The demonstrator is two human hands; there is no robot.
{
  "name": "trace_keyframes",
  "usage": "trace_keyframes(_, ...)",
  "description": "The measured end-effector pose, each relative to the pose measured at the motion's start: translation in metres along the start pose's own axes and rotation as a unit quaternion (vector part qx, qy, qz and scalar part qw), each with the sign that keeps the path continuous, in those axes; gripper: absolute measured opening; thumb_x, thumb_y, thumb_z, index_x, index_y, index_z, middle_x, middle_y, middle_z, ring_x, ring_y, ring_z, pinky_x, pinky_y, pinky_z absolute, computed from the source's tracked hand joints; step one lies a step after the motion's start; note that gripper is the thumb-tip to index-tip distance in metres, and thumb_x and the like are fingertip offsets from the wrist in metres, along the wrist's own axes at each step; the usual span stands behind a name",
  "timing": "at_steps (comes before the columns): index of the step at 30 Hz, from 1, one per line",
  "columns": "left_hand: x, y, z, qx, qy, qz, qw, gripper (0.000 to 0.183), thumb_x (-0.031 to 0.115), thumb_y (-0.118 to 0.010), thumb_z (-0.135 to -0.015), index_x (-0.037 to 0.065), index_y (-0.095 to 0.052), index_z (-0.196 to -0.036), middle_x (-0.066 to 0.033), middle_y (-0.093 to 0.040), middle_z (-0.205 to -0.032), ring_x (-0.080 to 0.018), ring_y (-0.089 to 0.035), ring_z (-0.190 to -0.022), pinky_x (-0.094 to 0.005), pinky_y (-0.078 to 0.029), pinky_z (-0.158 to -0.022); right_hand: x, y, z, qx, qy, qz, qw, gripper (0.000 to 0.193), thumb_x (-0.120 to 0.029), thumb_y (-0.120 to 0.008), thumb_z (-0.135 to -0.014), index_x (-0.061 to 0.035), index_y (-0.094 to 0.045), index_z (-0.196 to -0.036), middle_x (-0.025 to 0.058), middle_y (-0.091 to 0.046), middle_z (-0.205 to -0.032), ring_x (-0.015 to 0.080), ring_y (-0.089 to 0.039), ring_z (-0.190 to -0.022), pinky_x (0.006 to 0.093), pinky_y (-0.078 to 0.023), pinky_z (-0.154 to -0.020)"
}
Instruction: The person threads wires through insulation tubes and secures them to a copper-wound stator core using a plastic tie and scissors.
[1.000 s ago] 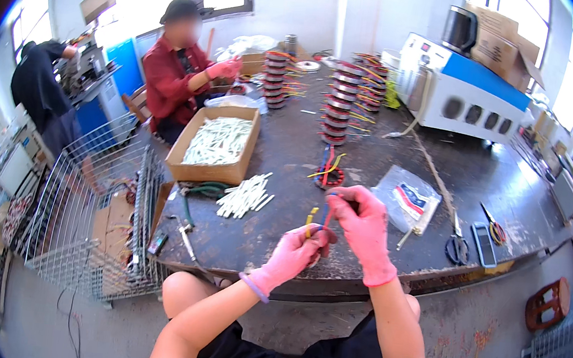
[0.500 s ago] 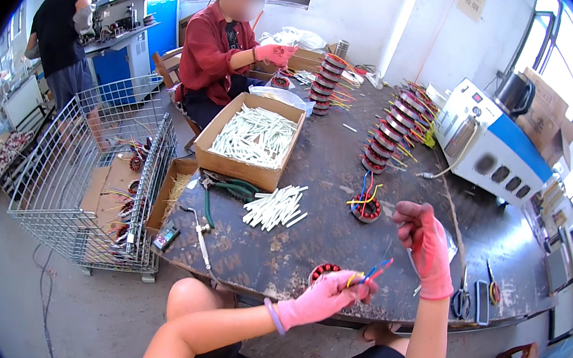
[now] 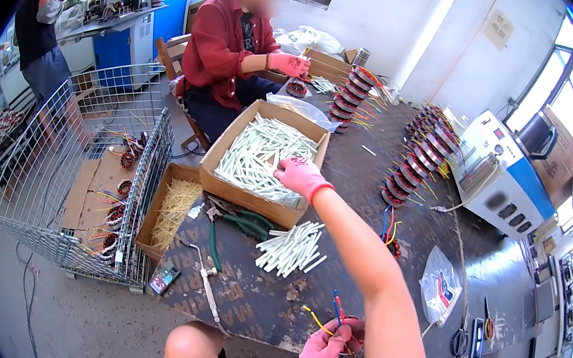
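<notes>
Currently, right hand (image 3: 301, 176): Gloved in pink, it reaches into a cardboard box (image 3: 249, 200), fingers curled over white tubes (image 3: 261, 149); whether they grip one cannot be told. A loose pinch could bring up several, or drop one.

Left hand (image 3: 319, 356): Fingers closed around coloured wires (image 3: 338, 311) at the near edge of the bench (image 3: 272, 308), ends standing above the grip. What the wires lead to is mostly hidden. Should attention stay on the box, a slackened hold could let the strands splay.

Right forearm (image 3: 356, 250): Stretched over the bench, with a wired ring (image 3: 395, 249) just beyond the elbow in this view. An outward swing could snag its leads.

Loose pile (image 3: 290, 248): More white tubes, beside the box. A low sweep of the arm could scatter them.

Green-handled pliers (image 3: 247, 225): Resting near the box's front corner; a shove on the box could push them.

Ring stack (image 3: 421, 163): Tall, apparently tilted, though the lens may exaggerate. A hard bump to the bench could topple it.
</notes>
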State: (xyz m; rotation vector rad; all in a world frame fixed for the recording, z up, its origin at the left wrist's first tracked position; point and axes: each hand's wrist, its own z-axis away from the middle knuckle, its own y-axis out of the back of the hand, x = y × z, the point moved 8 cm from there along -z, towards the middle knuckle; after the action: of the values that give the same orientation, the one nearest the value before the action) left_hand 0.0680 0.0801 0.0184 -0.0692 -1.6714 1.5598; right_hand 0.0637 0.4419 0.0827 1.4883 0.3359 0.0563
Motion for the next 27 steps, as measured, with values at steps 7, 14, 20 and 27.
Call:
trace_keyframes(7,-0.004,0.007,0.000,0.086,-0.013,0.076,0.993,0.027,0.007,-0.051,-0.099,0.001,-0.056,-0.125,-0.0006,-0.064,-0.107,-0.0074,-0.058,-0.092,-0.0226,-0.049,-0.079,0.000,-0.041,-0.051,-0.076,-0.089,0.077,0.990,0.054,-0.047,-0.074,-0.077,-0.0105,-0.068,-0.117,0.0109,-0.068,-0.121,0.0277,-0.066,-0.112,0.0428,-0.054,-0.089)
trace_keyframes(14,-0.019,0.018,0.000,0.092,-0.015,0.053,0.994,0.034,0.007,-0.050,-0.099,-0.001,-0.049,-0.132,0.0000,-0.061,-0.103,-0.0059,-0.056,-0.084,-0.0223,-0.048,-0.073,0.013,-0.029,-0.041,-0.022,-0.071,-0.007,0.997,0.039,-0.038,-0.076,-0.079,-0.0090,-0.071,-0.105,0.0122,-0.072,-0.104,0.0284,-0.068,-0.099,0.0397,-0.052,-0.086)
trace_keyframes(20,-0.019,0.018,0.003,0.015,-0.012,0.053,0.998,0.035,0.005,-0.045,-0.103,-0.003,-0.046,-0.137,0.0023,-0.059,-0.108,-0.0039,-0.053,-0.096,-0.0207,-0.043,-0.088,0.026,-0.023,-0.032,0.024,-0.053,-0.106,0.993,0.033,-0.030,-0.070,-0.084,-0.0043,-0.071,-0.104,0.0119,-0.073,-0.089,0.0273,-0.069,-0.087,0.0372,-0.052,-0.080)
trace_keyframes(27,-0.015,0.013,-0.001,0.019,-0.017,0.028,0.999,0.033,0.013,-0.049,-0.104,-0.001,-0.049,-0.134,0.0023,-0.061,-0.107,-0.0044,-0.053,-0.095,-0.0223,-0.044,-0.086,0.032,-0.014,-0.023,-0.016,-0.084,-0.202,0.976,0.047,-0.039,-0.069,-0.085,-0.0084,-0.068,-0.121,0.0145,-0.071,-0.111,0.0285,-0.066,-0.108,0.0361,-0.050,-0.093)
